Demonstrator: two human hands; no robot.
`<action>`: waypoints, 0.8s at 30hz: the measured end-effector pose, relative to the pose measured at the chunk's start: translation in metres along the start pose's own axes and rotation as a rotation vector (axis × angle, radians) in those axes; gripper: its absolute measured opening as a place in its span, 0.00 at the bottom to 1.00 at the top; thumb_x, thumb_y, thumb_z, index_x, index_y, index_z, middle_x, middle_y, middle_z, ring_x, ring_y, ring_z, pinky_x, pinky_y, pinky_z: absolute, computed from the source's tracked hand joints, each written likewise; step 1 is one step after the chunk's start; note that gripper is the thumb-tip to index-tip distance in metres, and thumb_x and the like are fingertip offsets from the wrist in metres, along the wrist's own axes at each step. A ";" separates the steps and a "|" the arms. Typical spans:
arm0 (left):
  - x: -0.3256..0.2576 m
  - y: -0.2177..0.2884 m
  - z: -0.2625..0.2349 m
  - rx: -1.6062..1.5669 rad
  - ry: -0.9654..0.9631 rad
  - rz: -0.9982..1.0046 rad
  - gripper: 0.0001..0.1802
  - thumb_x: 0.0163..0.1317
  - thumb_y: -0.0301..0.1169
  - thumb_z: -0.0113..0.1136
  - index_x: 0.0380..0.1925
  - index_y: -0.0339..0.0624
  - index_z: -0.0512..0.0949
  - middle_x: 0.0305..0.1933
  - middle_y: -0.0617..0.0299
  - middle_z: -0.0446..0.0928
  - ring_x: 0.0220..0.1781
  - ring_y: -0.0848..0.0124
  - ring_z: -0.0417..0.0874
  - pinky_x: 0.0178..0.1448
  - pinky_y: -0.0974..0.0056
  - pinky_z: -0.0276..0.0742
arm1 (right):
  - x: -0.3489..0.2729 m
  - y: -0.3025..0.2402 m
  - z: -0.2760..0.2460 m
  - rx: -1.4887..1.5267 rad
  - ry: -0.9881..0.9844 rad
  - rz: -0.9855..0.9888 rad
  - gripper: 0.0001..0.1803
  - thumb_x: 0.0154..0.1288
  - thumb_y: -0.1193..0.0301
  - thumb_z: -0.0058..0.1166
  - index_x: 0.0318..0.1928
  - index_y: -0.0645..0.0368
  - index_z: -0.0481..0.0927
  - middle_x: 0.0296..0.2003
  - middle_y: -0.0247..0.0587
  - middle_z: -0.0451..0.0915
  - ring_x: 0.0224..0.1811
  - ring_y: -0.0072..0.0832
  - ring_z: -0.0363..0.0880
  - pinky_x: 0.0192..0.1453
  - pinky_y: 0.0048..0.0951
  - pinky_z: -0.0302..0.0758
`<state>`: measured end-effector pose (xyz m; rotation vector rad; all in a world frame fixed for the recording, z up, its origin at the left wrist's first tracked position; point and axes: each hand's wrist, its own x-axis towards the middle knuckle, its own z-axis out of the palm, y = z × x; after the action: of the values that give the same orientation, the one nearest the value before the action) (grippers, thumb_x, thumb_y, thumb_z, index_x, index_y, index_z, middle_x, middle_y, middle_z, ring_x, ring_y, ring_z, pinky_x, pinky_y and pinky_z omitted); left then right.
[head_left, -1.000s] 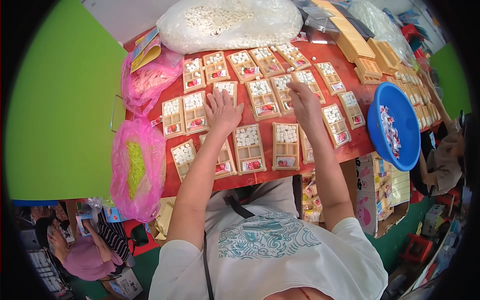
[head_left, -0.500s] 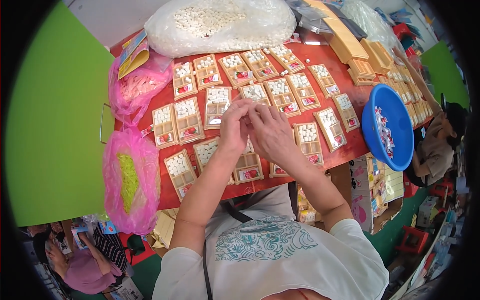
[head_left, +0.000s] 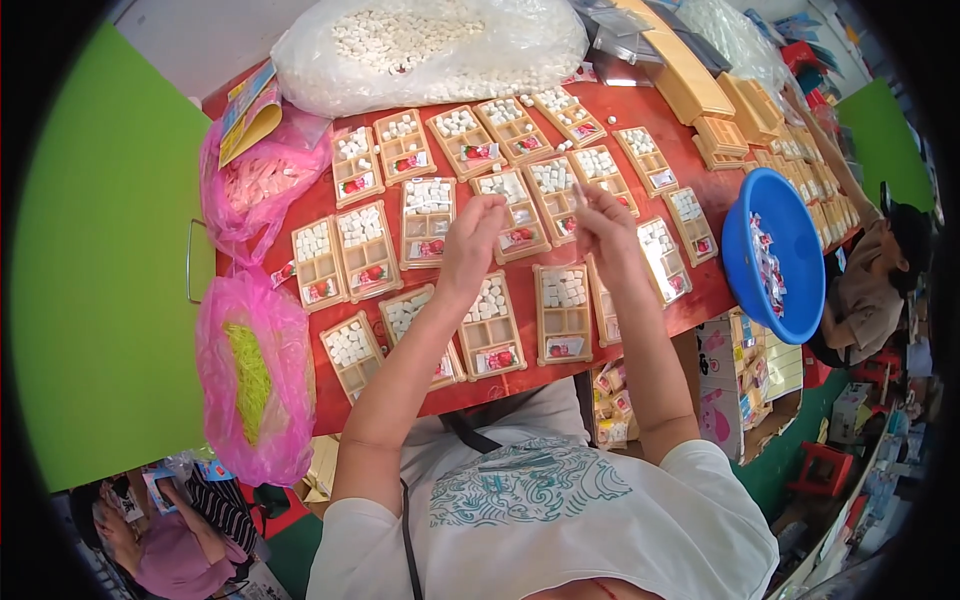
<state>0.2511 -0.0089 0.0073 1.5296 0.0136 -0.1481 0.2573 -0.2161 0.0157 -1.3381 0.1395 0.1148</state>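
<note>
My left hand (head_left: 474, 246) is closed, fingers curled to the thumb, above the middle rows of trays. Any object in it is hidden. My right hand (head_left: 608, 232) hovers to its right in a pinch; something small and pale seems to be at the fingertips, too blurred to name. Between and below the hands are beige compartment trays, such as one tray (head_left: 489, 333) in the near row and one tray (head_left: 520, 215) between the hands. Each holds small white marshmallow-like pieces (head_left: 564, 288) in its upper compartment, and most show a red-and-white packet (head_left: 565, 347) in a lower one.
A clear bag of white pieces (head_left: 420, 45) lies at the back. Pink bags (head_left: 285, 440) stand along the left edge. At the right, a blue basin (head_left: 738, 255) holds small packets, near stacked empty trays (head_left: 690, 95). A co-worker (head_left: 870, 280) is at the far right.
My hands, together over the middle trays before, have moved apart, the right one to the right. More trays between them now show. The whole view has shifted slightly.
</note>
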 end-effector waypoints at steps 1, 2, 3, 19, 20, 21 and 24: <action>0.007 -0.003 -0.001 0.000 -0.003 -0.001 0.16 0.67 0.34 0.48 0.50 0.37 0.74 0.47 0.51 0.79 0.49 0.61 0.80 0.55 0.58 0.75 | 0.004 -0.002 -0.004 0.043 0.041 -0.003 0.19 0.63 0.76 0.52 0.55 0.67 0.73 0.24 0.28 0.71 0.21 0.14 0.69 0.24 0.16 0.66; 0.016 -0.010 -0.002 0.322 0.021 0.201 0.17 0.66 0.35 0.48 0.51 0.37 0.74 0.50 0.52 0.77 0.52 0.59 0.78 0.57 0.58 0.73 | 0.006 -0.004 -0.007 0.097 0.081 -0.023 0.19 0.64 0.77 0.51 0.55 0.67 0.73 0.23 0.29 0.71 0.20 0.15 0.69 0.24 0.16 0.67; 0.026 -0.019 -0.003 0.641 0.047 0.403 0.19 0.65 0.36 0.49 0.51 0.37 0.75 0.53 0.52 0.76 0.55 0.58 0.76 0.59 0.58 0.72 | 0.007 -0.005 -0.009 0.096 0.083 -0.022 0.19 0.64 0.77 0.51 0.55 0.67 0.73 0.23 0.29 0.71 0.20 0.15 0.69 0.24 0.16 0.67; 0.050 -0.044 -0.003 1.323 -0.064 0.477 0.26 0.64 0.37 0.50 0.61 0.40 0.67 0.69 0.53 0.61 0.73 0.51 0.57 0.70 0.33 0.46 | 0.004 0.003 -0.026 0.129 0.093 -0.024 0.21 0.64 0.78 0.51 0.58 0.70 0.69 0.24 0.30 0.71 0.19 0.15 0.68 0.24 0.16 0.66; 0.051 -0.043 -0.005 1.280 -0.046 0.502 0.24 0.64 0.35 0.50 0.59 0.40 0.70 0.69 0.53 0.62 0.72 0.51 0.57 0.70 0.32 0.46 | 0.003 0.001 -0.025 0.129 0.097 -0.026 0.21 0.65 0.78 0.51 0.58 0.70 0.70 0.24 0.29 0.71 0.19 0.15 0.68 0.24 0.16 0.66; 0.052 -0.038 -0.004 1.234 -0.034 0.528 0.22 0.63 0.33 0.51 0.57 0.41 0.72 0.68 0.53 0.63 0.72 0.51 0.57 0.70 0.32 0.46 | 0.001 -0.001 -0.026 0.127 0.107 -0.028 0.21 0.65 0.77 0.51 0.58 0.69 0.70 0.24 0.29 0.70 0.19 0.15 0.69 0.24 0.16 0.66; 0.067 -0.019 -0.005 1.283 0.044 0.482 0.18 0.60 0.28 0.52 0.51 0.45 0.78 0.67 0.53 0.64 0.73 0.51 0.58 0.70 0.32 0.45 | -0.001 -0.005 -0.031 0.147 0.093 -0.037 0.21 0.65 0.77 0.51 0.58 0.69 0.70 0.24 0.29 0.70 0.19 0.14 0.68 0.23 0.16 0.66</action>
<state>0.3162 -0.0105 -0.0184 2.7519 -0.4972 0.3382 0.2555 -0.2470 0.0136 -1.1993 0.1980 0.0106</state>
